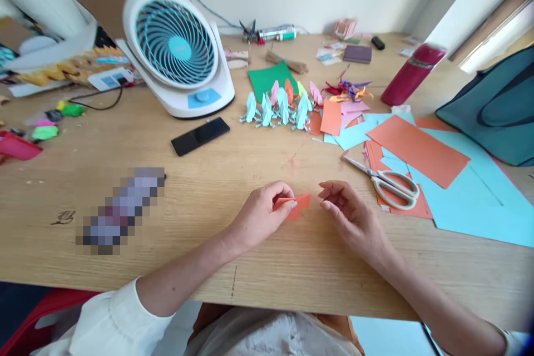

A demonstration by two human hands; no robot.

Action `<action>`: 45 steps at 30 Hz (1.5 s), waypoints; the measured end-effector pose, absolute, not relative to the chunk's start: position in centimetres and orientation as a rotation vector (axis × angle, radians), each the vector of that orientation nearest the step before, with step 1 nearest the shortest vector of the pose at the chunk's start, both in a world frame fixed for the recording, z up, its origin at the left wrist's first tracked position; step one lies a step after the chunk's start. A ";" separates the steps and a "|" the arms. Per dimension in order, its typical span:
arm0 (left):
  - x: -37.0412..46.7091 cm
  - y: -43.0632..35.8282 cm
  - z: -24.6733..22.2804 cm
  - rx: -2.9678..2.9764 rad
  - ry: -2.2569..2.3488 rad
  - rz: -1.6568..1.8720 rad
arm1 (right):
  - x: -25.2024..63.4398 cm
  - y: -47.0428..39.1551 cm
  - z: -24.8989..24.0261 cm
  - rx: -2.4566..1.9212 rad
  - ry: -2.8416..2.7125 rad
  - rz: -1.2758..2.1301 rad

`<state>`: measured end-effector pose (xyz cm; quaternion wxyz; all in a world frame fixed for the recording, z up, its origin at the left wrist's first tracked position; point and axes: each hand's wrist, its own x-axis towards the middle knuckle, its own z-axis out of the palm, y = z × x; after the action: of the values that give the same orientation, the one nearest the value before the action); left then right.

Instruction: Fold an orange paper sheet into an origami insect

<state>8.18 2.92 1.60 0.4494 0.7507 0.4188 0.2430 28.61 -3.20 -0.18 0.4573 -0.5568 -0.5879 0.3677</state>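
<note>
Head view: holding a small folded orange paper (303, 201) in left grip (267, 208), pinched between thumb and fingers, low over the bench (292, 272); cannot tell if touching it. Holding nothing visible in right grip (350, 219), with the fingers half curled and apart from the thumb, just to the right of the paper.

Could crease in a wrong line from here, because of support from one side only and a free end towards right grip. Could also slip or open a little by too weak pressure of left thumb, or become crumpled by too strong pressure. In case of release, might be blown by the desk fan (177, 47), far ahead and to the left of left grip; cannot tell if running.

Ahead and to the right of right grip, to be noticed: scissors (394, 189), with the tip nearly straight ahead of this grip. Possible to get a prick there through careless reaching. Farther ahead of both grips, standing crowded: light-blue origami figures (283, 108), easy to tip over with one careless touch.
</note>
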 end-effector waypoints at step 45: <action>9.1 4.0 0.6 1.428 0.953 0.909 | 25.4 -0.8 -0.7 -1.333 -1.304 1.339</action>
<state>9.06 3.95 0.57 0.5642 0.6068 0.4050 0.3865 25.41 -0.78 -0.74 0.4105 -0.5294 -0.5179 0.5320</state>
